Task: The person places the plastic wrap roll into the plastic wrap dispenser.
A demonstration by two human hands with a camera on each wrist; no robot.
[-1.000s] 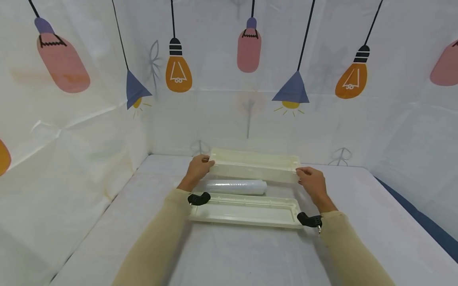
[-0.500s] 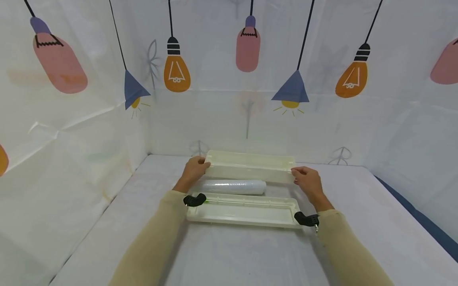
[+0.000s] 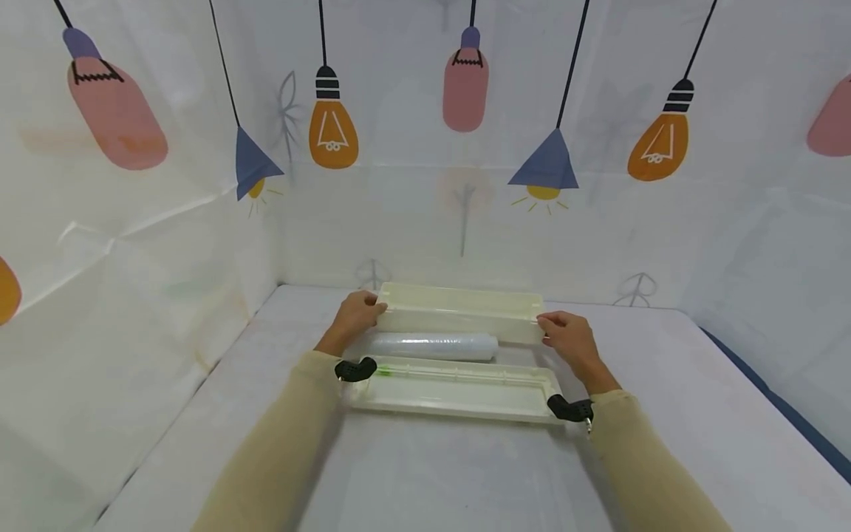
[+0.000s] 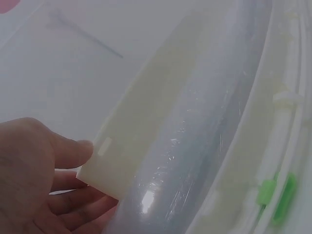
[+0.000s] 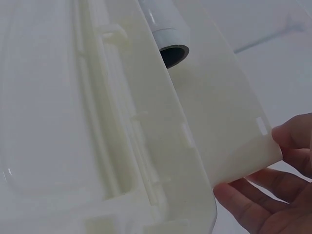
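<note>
A long cream plastic box (image 3: 459,321) stands behind a roll of clear plastic wrap (image 3: 432,346). My left hand (image 3: 355,314) grips the box's left end, thumb on the near wall and fingers curled beneath the end in the left wrist view. At the opposite end my right hand (image 3: 570,338) holds on the same way, with its thumb (image 5: 292,131) beside a small slot. Nearer to me lies a shallow cream lid (image 3: 459,391), inner side up. Along its back edge runs a rail with a green slider (image 4: 284,197). In the right wrist view the roll's hollow core (image 5: 174,54) shows.
All of this lies on a white-covered table (image 3: 439,473). White sheeting (image 3: 399,222) printed with lamps hangs behind the table and along both sides. A black wrist device (image 3: 569,408) on the right arm overlaps the lid's right end in the head view.
Both hands have shifted the box a little to the left and slightly down toward the roll. The green slider on the lid has come out from behind the left wrist. Roll and lid stay put.
</note>
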